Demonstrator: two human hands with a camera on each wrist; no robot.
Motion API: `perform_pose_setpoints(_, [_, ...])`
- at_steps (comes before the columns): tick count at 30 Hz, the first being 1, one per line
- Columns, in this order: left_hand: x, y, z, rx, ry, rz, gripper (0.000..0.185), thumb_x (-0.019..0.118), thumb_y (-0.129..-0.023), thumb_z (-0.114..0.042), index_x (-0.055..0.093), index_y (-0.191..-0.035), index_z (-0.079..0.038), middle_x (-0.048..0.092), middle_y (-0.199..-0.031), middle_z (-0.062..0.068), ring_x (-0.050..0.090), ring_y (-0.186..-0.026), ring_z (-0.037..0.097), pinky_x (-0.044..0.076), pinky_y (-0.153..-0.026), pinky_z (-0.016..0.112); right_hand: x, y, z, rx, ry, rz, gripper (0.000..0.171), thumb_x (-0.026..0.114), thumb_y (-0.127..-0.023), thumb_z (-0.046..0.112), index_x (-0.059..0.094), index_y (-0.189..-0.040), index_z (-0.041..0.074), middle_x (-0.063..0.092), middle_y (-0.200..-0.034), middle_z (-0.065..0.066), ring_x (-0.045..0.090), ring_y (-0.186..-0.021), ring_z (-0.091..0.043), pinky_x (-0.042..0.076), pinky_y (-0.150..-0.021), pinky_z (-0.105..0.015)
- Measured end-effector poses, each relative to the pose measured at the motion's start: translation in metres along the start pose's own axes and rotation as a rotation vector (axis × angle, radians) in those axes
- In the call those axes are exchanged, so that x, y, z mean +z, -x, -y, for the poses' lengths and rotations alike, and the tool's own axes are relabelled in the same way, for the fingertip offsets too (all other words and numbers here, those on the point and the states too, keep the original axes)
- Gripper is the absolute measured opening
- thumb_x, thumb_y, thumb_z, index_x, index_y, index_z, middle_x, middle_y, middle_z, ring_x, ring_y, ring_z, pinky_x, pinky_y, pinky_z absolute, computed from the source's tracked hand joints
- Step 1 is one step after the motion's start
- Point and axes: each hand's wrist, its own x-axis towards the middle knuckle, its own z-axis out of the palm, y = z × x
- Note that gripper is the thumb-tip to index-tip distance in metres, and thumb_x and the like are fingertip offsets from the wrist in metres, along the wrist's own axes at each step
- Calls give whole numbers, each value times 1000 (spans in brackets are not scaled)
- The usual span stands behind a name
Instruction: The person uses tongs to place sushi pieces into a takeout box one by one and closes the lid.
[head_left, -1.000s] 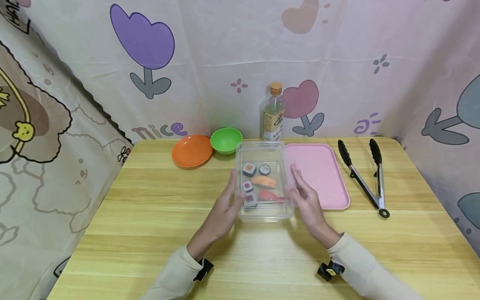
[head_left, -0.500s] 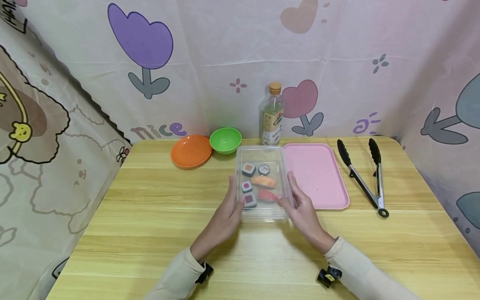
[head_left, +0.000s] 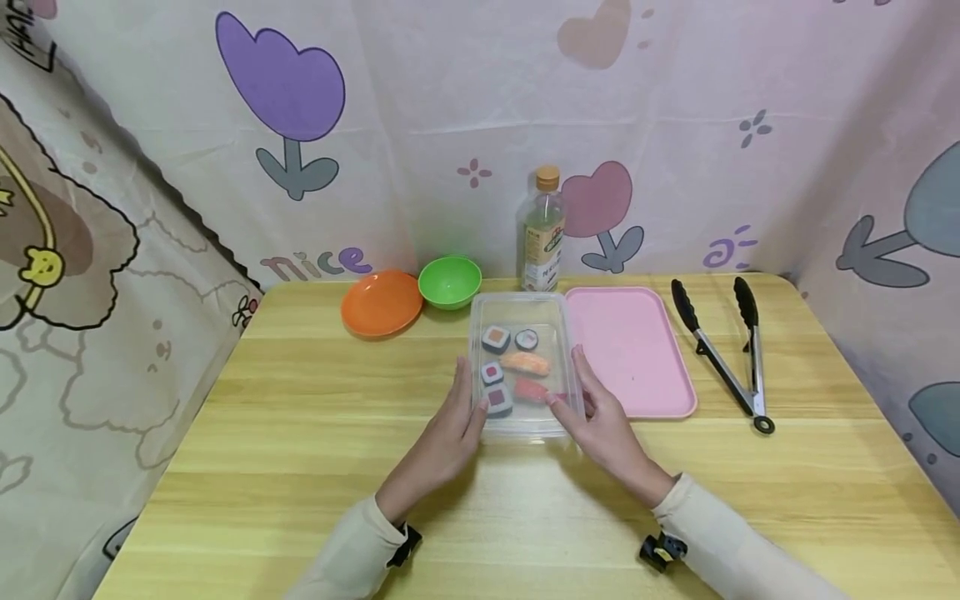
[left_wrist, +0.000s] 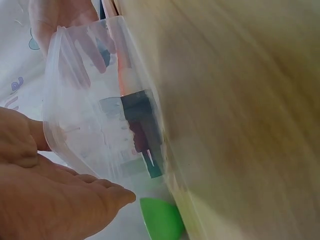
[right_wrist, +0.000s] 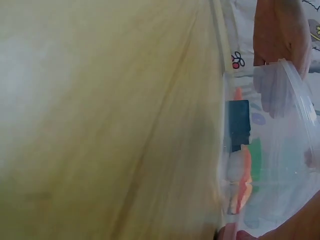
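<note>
A clear plastic container (head_left: 551, 325) with a translucent lid sits on the wooden table. Through the lid I see sushi pieces: several rolls (head_left: 496, 338), an orange-topped piece (head_left: 526, 362) and a red-topped piece (head_left: 530, 390). My left hand (head_left: 442, 429) holds the container's left side, fingers along the wall and thumb at the lid's edge. On the opposite side, my right hand (head_left: 609, 429) grips it with the thumb over the lid. In the left wrist view, the left fingers lie against the clear wall (left_wrist: 75, 130). The lower right fingers are partly hidden in the head view.
Behind the container stand an orange plate (head_left: 381, 304), a green bowl (head_left: 450, 283) and a capped bottle (head_left: 543, 233). A pink tray (head_left: 633, 358) lies just right of the container, with spread tongs (head_left: 723, 367) beyond it. A patterned cloth (head_left: 420, 92) hangs behind the table.
The lid's far edge has shifted slightly toward me and now lines up with the container. My right thumb has moved from the side onto the lid. The left hand has barely moved.
</note>
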Motion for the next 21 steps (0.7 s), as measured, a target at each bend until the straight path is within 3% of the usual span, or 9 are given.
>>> perform_pose_setpoints(6, [-3, 1, -2, -23, -47, 8, 69, 37, -110, -27, -1, -159, 3, -8, -166, 15, 0, -153, 28, 11, -121, 48, -3, -3, 6, 17, 50, 31, 83, 69, -95, 9, 17, -158, -5, 9, -165, -20, 34, -142, -42, 40, -105, -37])
perform_pose_setpoints(11, [-14, -5, -9, -46, -100, -2, 74, 45, -107, -30, 5, -159, 4, -8, -166, 14, -3, -153, 26, 9, -121, 48, -12, -14, 18, 18, 234, 48, 86, 74, -91, 15, 23, -156, -10, 16, -164, -24, 19, -149, -43, 24, -116, -53])
perform_pose_setpoints(15, [-26, -20, -14, -14, -186, -31, 76, 46, -106, -33, 7, -159, 5, -7, -166, 17, -5, -153, 27, 6, -122, 45, -19, -31, 26, 21, 374, 88, 85, 70, -93, 26, 24, -156, -9, 16, -164, -25, 15, -150, -44, 14, -118, -60])
perform_pose_setpoints(21, [-30, -59, -16, 47, -404, -52, 71, 40, -107, -33, 11, -158, 8, 5, -166, 22, -1, -154, 32, 5, -123, 43, -16, -67, 31, -11, 507, 193, 83, 59, -101, 35, 17, -158, -8, 8, -165, -24, 2, -153, -37, 6, -121, -54])
